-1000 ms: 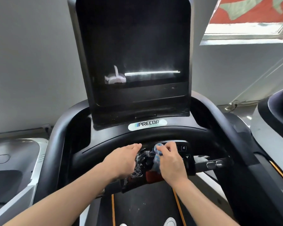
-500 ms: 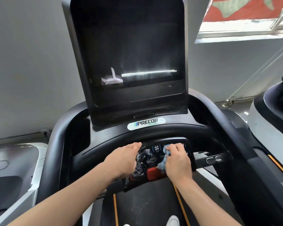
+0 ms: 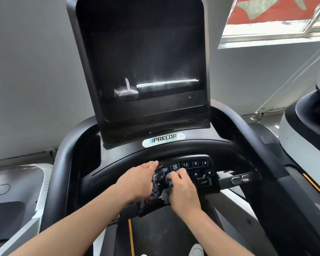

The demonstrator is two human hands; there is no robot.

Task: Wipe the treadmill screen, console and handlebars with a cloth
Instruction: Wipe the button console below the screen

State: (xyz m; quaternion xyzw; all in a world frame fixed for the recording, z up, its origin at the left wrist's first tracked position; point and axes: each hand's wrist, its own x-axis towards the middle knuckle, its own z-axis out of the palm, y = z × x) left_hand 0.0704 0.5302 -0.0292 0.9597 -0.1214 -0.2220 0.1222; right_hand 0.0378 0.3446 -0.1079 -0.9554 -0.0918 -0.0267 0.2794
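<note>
A blue cloth (image 3: 168, 179) is gripped by the right hand (image 3: 183, 189) on the keypad (image 3: 198, 172) — the left hand (image 3: 137, 182) is laid flat beside it.

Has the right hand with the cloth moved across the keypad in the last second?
Yes. The right hand slid left along the keypad, uncovering the 12, 8 and 4 keys.

Head view, down onto console (image 3: 207, 174)

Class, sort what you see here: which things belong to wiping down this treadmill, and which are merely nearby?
Part of the job:
cloth, gripped by the right hand
left hand, resting on the console
button console
screen
handlebar

Merely nearby:
neighbouring machine
window
white shoe
</note>
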